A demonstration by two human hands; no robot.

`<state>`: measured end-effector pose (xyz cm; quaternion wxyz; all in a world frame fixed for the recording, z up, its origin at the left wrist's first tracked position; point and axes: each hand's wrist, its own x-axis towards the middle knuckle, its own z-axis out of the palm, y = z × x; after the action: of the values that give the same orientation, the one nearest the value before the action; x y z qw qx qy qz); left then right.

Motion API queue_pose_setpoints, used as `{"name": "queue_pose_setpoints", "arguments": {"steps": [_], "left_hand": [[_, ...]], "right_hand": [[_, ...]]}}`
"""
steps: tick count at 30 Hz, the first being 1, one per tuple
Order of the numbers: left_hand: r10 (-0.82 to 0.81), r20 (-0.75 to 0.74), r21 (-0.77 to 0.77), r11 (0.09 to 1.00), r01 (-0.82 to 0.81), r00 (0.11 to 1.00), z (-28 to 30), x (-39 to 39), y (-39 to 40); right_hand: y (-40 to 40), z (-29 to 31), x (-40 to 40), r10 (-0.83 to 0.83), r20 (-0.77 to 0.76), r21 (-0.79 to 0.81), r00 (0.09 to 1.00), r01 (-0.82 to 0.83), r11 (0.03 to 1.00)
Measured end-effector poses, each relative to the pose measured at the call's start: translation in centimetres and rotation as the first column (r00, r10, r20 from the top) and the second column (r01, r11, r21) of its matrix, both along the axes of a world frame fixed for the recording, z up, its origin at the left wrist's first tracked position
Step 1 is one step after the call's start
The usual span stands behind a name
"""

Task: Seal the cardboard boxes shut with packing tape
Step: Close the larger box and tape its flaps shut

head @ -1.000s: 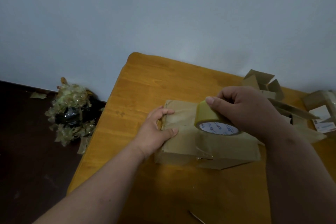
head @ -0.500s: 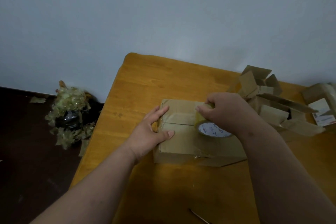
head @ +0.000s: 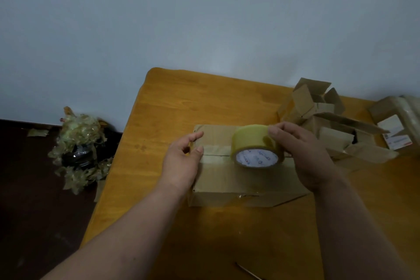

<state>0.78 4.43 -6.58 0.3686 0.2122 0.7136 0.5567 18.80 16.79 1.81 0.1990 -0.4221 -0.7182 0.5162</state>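
A closed brown cardboard box [head: 229, 179] lies on the wooden table [head: 181, 102], its centre seam running left to right. A yellowish roll of packing tape [head: 254, 143] stands on the seam, and my right hand [head: 302, 152] grips it from the right side. A strip of tape runs from the roll leftwards along the seam. My left hand [head: 181, 161] rests at the box's left end, thumb pressing the end of the strip, fingers slightly apart.
Several open cardboard boxes [head: 329, 125] are piled at the table's right rear, with a wrapped parcel [head: 400, 127] bearing a label beyond them. A heap of crumpled used tape [head: 77, 150] lies on the dark floor to the left. A thin stick [head: 247, 270] lies near the front edge.
My right hand has pulled the roll rightwards along the seam and tilted it up, laying a strip. My left hand has shifted to hold the strip's end.
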Motion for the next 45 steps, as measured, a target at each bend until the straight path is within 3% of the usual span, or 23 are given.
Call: {"name": "queue_pose_setpoints", "arguments": {"steps": [2,4,5,8,10,16,20,26,30,37,40,45], "left_hand": [[-0.046,-0.329,-0.074,0.997,0.022,0.943,0.4,0.4,0.1],[-0.145,-0.659,-0.166,0.985,0.044,0.738,0.9,1.0,-0.1],[-0.22,-0.74,-0.215,0.973,0.086,0.636,1.1,1.6,-0.2],[-0.518,-0.773,-0.478,0.855,0.201,0.367,1.1,3.6,-0.4],[-0.625,-0.729,-0.603,0.779,0.171,0.279,0.7,4.5,-0.2],[-0.701,-0.664,-0.695,0.707,0.133,0.261,0.7,4.2,0.4],[-0.703,-0.639,-0.705,0.698,0.128,0.312,0.9,4.1,0.6],[-0.742,-0.581,-0.768,0.636,0.077,0.335,1.7,4.8,2.0],[-0.672,-0.661,-0.697,0.714,0.058,0.333,1.5,7.8,2.8],[-0.685,-0.656,-0.701,0.708,0.079,0.317,0.8,8.5,3.4],[-0.703,-0.638,-0.718,0.69,0.087,0.315,0.7,8.2,3.4],[-0.698,-0.653,-0.707,0.701,0.094,0.295,0.4,7.9,3.2]], "right_hand": [[-0.1,-1.3,1.1,0.02,-0.108,-0.157,0.994,-0.037,0.987],[-0.2,-2.4,1.6,-0.021,-0.147,-0.228,0.989,-0.014,0.974],[-0.1,-2.8,1.6,-0.032,-0.15,-0.243,0.988,-0.006,0.97],[0.4,-3.0,1.5,0.023,-0.169,-0.216,0.985,-0.059,0.975],[0.8,-2.9,1.3,0.07,-0.175,-0.16,0.982,-0.099,0.982],[2.7,-2.0,1.8,0.125,-0.007,0.134,0.992,-0.123,0.983],[7.0,0.2,6.6,0.047,0.139,0.369,0.989,-0.096,0.925],[8.4,1.0,9.4,0.185,0.185,0.243,0.965,-0.228,0.943],[8.4,0.4,10.6,0.198,0.166,0.184,0.966,-0.228,0.956],[9.2,0.3,11.9,0.124,0.221,0.383,0.967,-0.203,0.901],[9.3,0.2,12.2,0.099,0.294,0.504,0.951,-0.243,0.829],[10.0,-1.0,14.1,0.076,0.45,0.4,0.89,-0.277,0.874]]}}
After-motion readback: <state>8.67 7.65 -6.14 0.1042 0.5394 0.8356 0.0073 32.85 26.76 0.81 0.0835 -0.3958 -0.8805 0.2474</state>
